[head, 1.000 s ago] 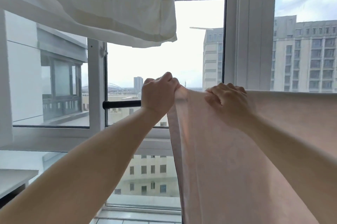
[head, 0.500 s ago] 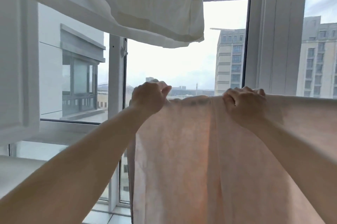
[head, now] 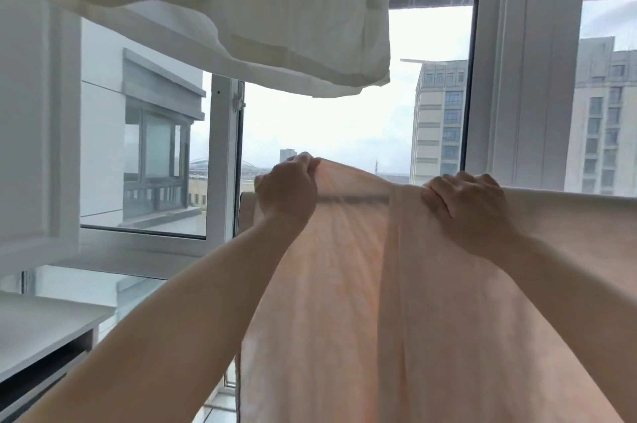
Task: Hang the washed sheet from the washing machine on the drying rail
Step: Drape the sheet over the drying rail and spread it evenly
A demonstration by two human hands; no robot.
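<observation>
- both grips pinch the pink sheet (head: 379, 284): our left hand (head: 287, 190) lifts its edge, our right hand (head: 468, 212) bunches it.
- the drying rail (head: 355, 198) shows through the cloth between them.

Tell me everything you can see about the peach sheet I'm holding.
The peach sheet is thin, semi-sheer fabric, backlit by the window. It drapes over the dark rail, which shows through it, and hangs down in soft vertical folds. The left hand lifts its top edge above the rail; the right hand grips a gathered fold.
</observation>
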